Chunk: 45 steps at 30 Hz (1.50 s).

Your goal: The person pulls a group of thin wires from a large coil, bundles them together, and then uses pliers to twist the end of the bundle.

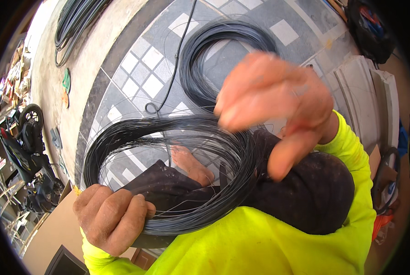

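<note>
A large coil of thin dark wire [168, 225] rests across my lap, tilted, with loose strands sticking out. At its lower left side my left hand [111, 220] is closed around the bundle. My right hand [278, 98] hovers above the coil's right side, blurred by motion. Its thumb stands well apart from the fingers, and I see nothing between them; a thin strand there could be lost in the blur. A second coil of dark wire [193, 59] lies on the tiled floor just beyond, partly covered by my right hand.
A black cable [180, 50] with a small loop runs over the patterned tiles [143, 68]. Bundled hose or cable [72, 34] lies at the far left, a toy-like motorbike [26, 156] nearer. Pale slabs [360, 96] and a black bag [370, 30] stand right. My bare foot [191, 165] shows through the coil.
</note>
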### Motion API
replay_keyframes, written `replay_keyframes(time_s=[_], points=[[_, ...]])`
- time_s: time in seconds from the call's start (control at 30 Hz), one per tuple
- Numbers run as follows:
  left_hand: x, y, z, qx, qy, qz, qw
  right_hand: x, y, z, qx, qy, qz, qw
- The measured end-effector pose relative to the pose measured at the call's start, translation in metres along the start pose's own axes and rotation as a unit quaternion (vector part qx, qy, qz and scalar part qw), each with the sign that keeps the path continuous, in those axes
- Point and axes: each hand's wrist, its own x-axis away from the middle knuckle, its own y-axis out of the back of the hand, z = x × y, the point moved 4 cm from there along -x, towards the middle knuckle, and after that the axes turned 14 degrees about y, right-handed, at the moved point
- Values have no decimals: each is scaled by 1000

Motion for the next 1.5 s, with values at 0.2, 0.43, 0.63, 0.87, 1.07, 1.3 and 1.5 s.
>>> replay_keyframes(time_s=[0.2, 0.43, 0.63, 0.87, 1.07, 1.3, 1.5], points=[[0, 2, 3, 36, -34, -69, 996, 126, 73, -82, 216, -387, -135, 886], [-4, -4, 6, 6, -28, -67, 997, 79, -22, -55, -237, -448, -81, 858], [-6, -6, 17, -5, -28, -82, 996, 12, -45, -25, -125, -281, 104, 946], [-10, -4, 25, -61, -44, -184, 980, -40, -53, 19, -92, -73, 192, 974], [-12, 1, 26, 166, 2, -92, 982, -58, -55, 22, -156, 15, 139, 978], [15, 17, 41, 152, -138, -211, 956, 46, 37, -89, 210, -194, 37, 958], [66, 51, 76, 16, -42, -341, 939, 161, 38, -116, 363, -288, 142, 875]])
